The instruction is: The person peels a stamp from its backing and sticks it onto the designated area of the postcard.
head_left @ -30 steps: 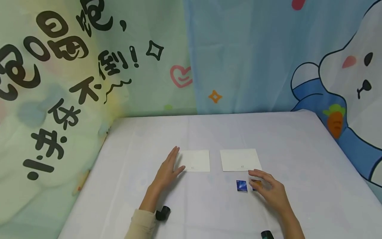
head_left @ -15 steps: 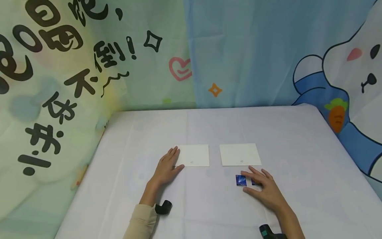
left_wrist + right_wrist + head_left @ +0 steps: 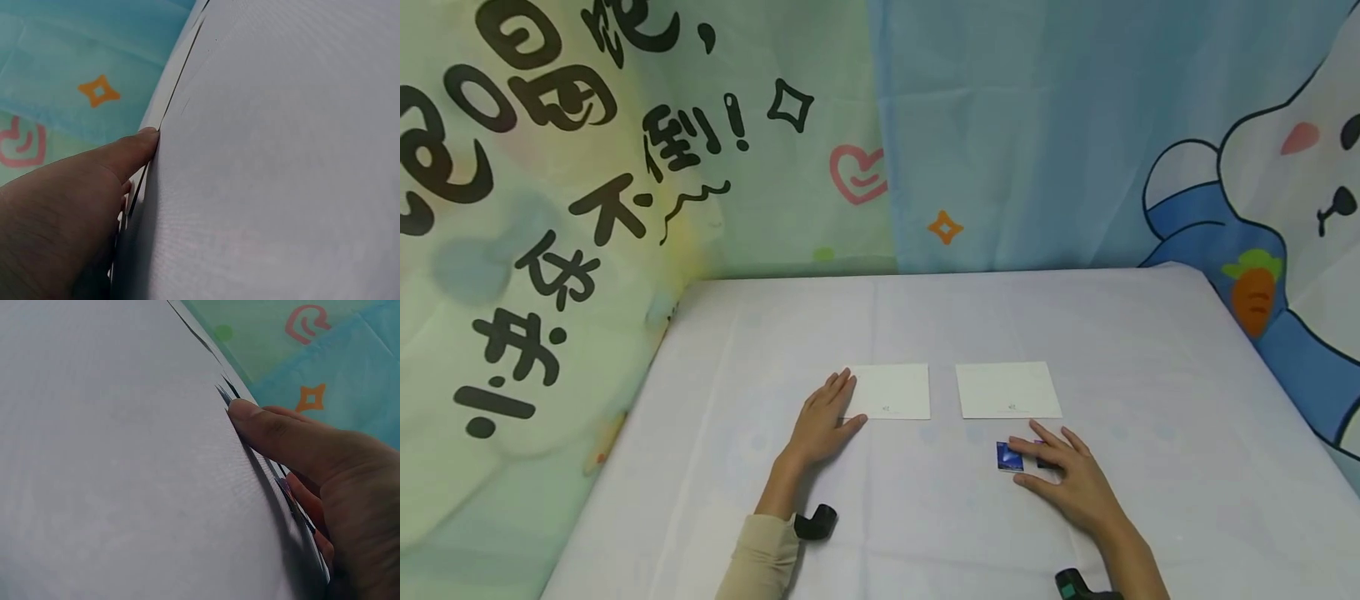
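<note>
In the head view, my left hand lies with straight fingers over the left edge of a white card; its thumb touches the near edge, as the left wrist view also shows. My right hand hovers low with fingers spread over two small picture cards. The left small blue card shows between index fingertip and thumb tip, which stand apart. Mostly hidden under the fingers is the second small card. The right wrist view shows a colourful card edge beneath the fingers; whether they touch it I cannot tell.
A second white card lies right of the first, with a gap between. Everything sits on a white-covered table. Printed curtains rise behind the table and along its left side. Black wrist cameras are on both wrists.
My right hand has shifted left over the small cards, its index finger now reaching the left one. The left hand has settled flatter on the white card. The head view has tilted slightly.
</note>
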`<state>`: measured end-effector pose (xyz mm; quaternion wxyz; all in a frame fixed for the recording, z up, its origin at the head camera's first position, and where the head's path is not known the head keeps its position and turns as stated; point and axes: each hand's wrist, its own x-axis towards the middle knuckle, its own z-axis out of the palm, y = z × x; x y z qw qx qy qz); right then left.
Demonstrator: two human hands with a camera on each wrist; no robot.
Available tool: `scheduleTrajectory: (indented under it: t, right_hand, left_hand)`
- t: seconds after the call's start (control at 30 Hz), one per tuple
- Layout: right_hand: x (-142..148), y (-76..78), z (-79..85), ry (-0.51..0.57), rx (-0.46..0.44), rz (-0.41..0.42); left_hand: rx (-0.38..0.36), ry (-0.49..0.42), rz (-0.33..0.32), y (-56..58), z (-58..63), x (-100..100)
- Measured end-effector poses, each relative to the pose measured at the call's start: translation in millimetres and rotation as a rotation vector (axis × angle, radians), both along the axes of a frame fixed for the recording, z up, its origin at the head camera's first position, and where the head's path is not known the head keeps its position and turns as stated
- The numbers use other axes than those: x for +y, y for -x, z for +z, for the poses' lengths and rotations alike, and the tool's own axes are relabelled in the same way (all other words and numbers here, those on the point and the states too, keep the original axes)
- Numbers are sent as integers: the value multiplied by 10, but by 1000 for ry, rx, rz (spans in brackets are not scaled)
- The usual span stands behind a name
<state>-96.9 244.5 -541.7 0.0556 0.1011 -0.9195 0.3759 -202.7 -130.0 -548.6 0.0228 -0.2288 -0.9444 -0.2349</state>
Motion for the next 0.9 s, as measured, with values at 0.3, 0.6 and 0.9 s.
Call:
scheduleTrajectory:
  t: [0.3, 0.6, 0.9]
  right_hand:
    - [-1, -2, -7, -10, 12, -18]
    - [-6, 2, -28, -39, 63, -24]
    - [-10, 12, -20, -18, 113, 32]
  left_hand:
    - [2, 10, 7, -1, -6, 14]
    - [-11, 32, 15, 16, -10, 22]
    - [-24, 28, 15, 4, -5, 12]
